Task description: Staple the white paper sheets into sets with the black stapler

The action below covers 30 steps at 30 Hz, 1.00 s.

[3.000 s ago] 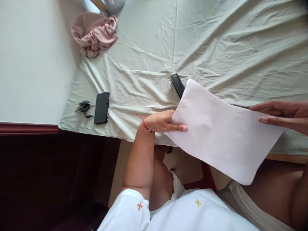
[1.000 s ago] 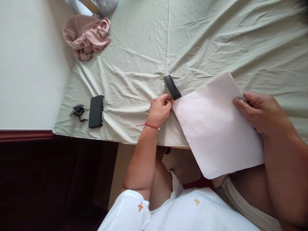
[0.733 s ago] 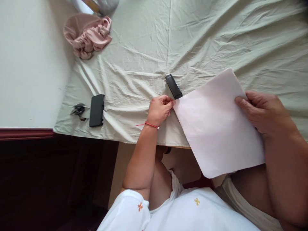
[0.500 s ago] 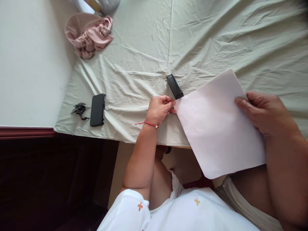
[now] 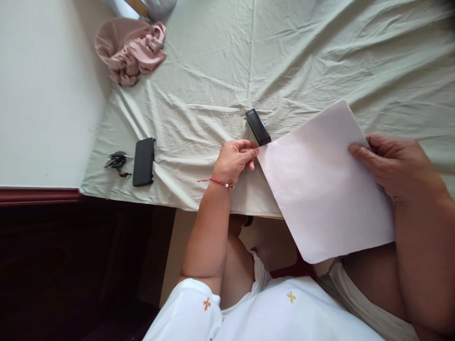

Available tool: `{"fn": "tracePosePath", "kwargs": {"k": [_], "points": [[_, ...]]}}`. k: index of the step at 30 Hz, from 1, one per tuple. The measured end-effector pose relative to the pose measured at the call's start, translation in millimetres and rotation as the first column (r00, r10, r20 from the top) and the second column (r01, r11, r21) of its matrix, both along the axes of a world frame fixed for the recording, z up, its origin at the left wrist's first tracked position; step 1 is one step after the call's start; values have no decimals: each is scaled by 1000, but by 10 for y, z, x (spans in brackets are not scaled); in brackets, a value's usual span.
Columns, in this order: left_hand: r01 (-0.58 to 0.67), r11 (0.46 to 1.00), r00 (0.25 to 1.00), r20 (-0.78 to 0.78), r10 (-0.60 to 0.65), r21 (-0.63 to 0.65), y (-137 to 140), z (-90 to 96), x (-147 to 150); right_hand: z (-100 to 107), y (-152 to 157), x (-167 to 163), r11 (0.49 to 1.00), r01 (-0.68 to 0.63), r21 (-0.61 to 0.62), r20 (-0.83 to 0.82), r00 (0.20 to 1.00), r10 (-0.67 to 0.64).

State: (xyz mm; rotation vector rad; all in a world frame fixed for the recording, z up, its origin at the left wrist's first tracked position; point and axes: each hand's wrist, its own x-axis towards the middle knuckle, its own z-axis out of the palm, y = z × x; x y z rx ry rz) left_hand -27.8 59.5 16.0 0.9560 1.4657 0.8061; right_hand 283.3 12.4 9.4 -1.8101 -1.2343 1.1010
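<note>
Both hands hold white paper (image 5: 323,189), tilted and reaching past the table's front edge above my lap. Whether it is one sheet or a thin stack I cannot tell. My left hand (image 5: 234,160), with a red string bracelet at the wrist, pinches the paper's left corner between thumb and fingers. On the opposite edge my right hand (image 5: 391,163) grips with the thumb on top; its other fingers are partly hidden behind the paper. Just beyond the left fingertips lies a small black stapler-like object (image 5: 258,127), close to the paper's edge.
A pale green cloth (image 5: 199,94) with wrinkles covers the table. On the left are a black phone (image 5: 144,162) and a dark bunch of small items (image 5: 117,161). A pink bunched fabric (image 5: 131,52) lies at the back left beside the white wall (image 5: 42,94).
My left fingers have shifted slightly on the corner, with a lower finger now apart from the paper. The right hand and the paper's right side have moved a little to the right.
</note>
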Motion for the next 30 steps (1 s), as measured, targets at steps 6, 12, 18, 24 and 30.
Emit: {"fn": "tracePosePath", "kwargs": {"k": [6,12,18,24,30], "points": [[123,991,987,-100,-127,-50,-6,8,-1,85,-20,-35,998,25,-51,20,999,-24],[128,992,986,-109,-130,-24,-10,3,17,51,-7,-20,998,17,-53,2,1000,-17],[133,991,987,-91,-134,-19,-14,12,11,64,0,-26,997,11,-77,28,1000,-9],[125,992,991,-52,-126,-27,-15,10,0,74,14,-44,997,15,-74,14,1000,-14],[238,969,968,103,-230,-67,-20,33,-113,106,40,-58,984,66,-163,-126,988,-87]]}}
